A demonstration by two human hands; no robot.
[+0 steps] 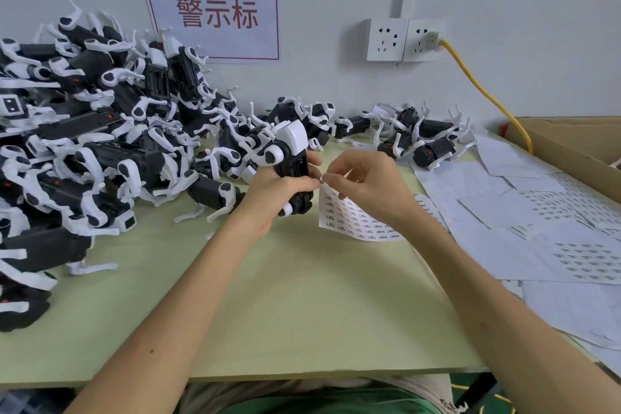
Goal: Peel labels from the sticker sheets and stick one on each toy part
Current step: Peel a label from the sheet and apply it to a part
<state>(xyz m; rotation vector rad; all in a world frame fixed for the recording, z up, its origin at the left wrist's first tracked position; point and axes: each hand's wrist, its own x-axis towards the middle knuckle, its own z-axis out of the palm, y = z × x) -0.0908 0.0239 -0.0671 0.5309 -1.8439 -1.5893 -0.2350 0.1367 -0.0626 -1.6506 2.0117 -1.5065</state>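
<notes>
Green cloth (336,405) at the bottom edge, two bare forearms over a pale green table (302,306).
The left hand (275,193) grips a black-and-white toy part (295,161) upright above the table, fingers wrapped round its body; the right hand (368,185) pinches a small label (322,179) between thumb and forefinger, right beside the toy part and the left thumb; a sticker sheet (356,223) lies under the right hand, its left edge lifted, though whether the lower fingers hold it I cannot tell; a big pile of toy parts (100,131) fills the table's left side; a smaller group (423,141) sits at the back right; loose sheets (544,218) cover the right side beside a cardboard box (571,144); a yellow cable (487,94) runs from a wall socket (423,40).
</notes>
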